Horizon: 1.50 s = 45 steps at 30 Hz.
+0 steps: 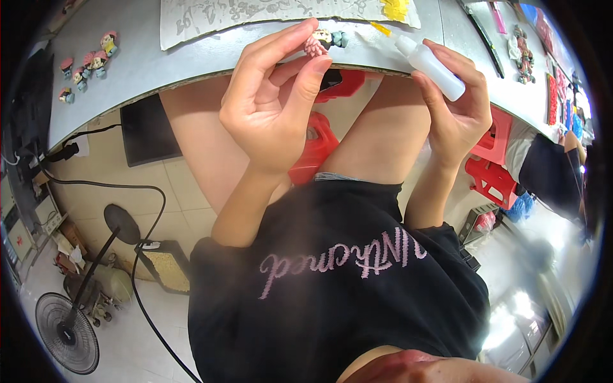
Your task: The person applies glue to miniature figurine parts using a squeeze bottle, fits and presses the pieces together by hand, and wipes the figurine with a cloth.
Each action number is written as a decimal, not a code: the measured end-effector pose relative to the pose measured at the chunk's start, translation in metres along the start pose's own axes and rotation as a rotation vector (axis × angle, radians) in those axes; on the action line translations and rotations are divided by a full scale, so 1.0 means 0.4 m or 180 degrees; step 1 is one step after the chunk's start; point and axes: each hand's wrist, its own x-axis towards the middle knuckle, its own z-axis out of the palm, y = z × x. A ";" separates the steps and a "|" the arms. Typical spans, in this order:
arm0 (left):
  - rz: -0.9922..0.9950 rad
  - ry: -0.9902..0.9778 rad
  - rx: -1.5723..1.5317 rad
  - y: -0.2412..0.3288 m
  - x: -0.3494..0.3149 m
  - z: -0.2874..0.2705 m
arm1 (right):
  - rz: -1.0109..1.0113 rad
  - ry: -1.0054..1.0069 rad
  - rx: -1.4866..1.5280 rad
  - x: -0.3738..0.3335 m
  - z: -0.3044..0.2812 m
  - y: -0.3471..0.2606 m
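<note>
Pinching a tiny pink-haired doll figurine (325, 39) at its hair end, between thumb and fingertips of the left hand (271, 105), by the near edge of the gray table (137, 73). Holding a white squeeze bottle (437, 69) in the right hand (461, 124), thumb on one side and fingers curled round the other. Look to about 2 o'clock from the figurine to find the bottle's yellow tip (381, 29) — close by, but not touching. Tilted the long way, from a flat bottom at 4 o'clock up to the tip at 10 o'clock. Lying sideways too, for the figurine: pink hair toward 8 o'clock, blue-gray body toward 2 o'clock — so body end nearest the tip. Look to 9 o'clock for a bunch of more figurines (97, 62).
</note>
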 end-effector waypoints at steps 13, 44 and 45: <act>0.0298 -0.0415 -0.0304 0.023 -0.019 0.022 | 0.0289 0.0625 0.1210 -0.027 -0.009 -0.081; 0.0478 -0.0803 -0.0094 0.027 -0.026 -0.001 | 0.0229 0.0063 0.2023 -0.050 -0.003 -0.071; 0.0469 -0.0795 -0.0076 0.027 -0.027 -0.002 | 0.0217 0.0080 0.1934 -0.051 0.001 -0.072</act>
